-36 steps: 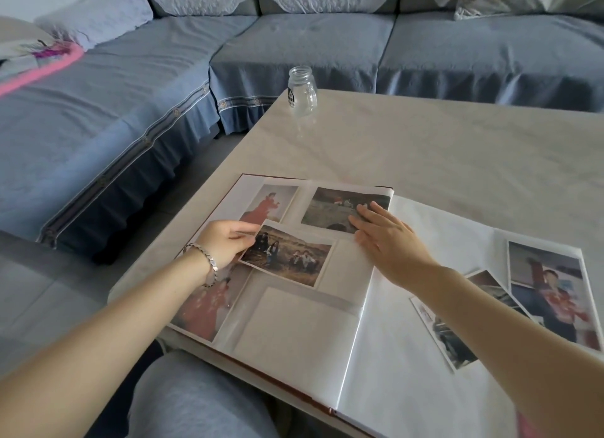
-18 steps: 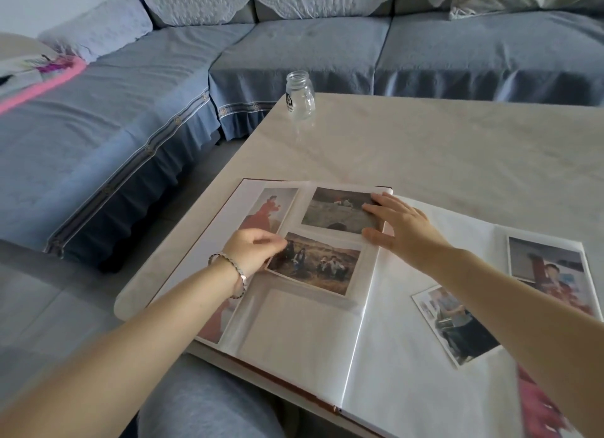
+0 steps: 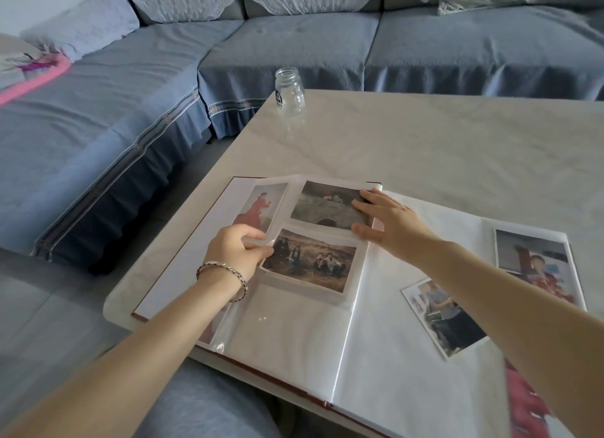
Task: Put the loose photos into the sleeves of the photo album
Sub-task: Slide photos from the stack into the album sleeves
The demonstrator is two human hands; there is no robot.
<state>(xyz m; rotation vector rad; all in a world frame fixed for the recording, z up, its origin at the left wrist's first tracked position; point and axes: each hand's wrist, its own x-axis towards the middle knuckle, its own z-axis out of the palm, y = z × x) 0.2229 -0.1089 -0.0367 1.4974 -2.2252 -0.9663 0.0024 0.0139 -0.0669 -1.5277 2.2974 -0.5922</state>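
left hand (image 3: 233,251) pinches photo (image 3: 310,261); jar (image 3: 289,91) beyond

Glossy clear plastic album sleeves (image 3: 287,320); smooth marble-look table (image 3: 425,137); glass jar (image 3: 289,92).

glass jar (image 3: 290,91) upright at table (image 3: 425,137) far corner; blue sofa (image 3: 294,45) behind; pillow (image 3: 81,22)

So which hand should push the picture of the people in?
The left hand: it pinches the group photo at its left edge, by the sleeve. The right hand lies flat on the upper photo, probably steadying the album.
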